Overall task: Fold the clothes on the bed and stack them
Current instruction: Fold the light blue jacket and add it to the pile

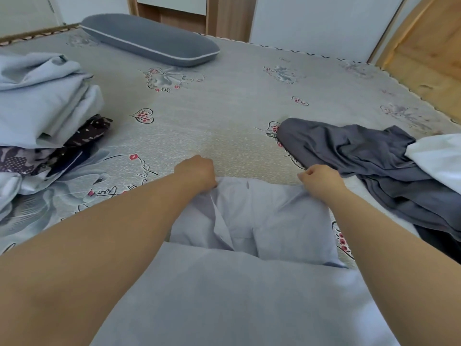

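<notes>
A pale lavender shirt (262,221) lies spread in front of me on the bed (224,116). My left hand (197,172) grips its far left corner and my right hand (318,179) pinches its far right corner, both with fingers curled into the cloth. A stack of folded clothes (42,108) sits at the left, with light blue pieces on top of dark patterned ones. A crumpled dark grey garment (361,156) lies at the right, and a white garment (439,158) overlaps its right end.
A grey pillow (149,41) lies at the far side of the bed. Wooden furniture and a wooden door (429,53) stand beyond the bed's far and right edges. The patterned sheet shows between the stack and the grey garment.
</notes>
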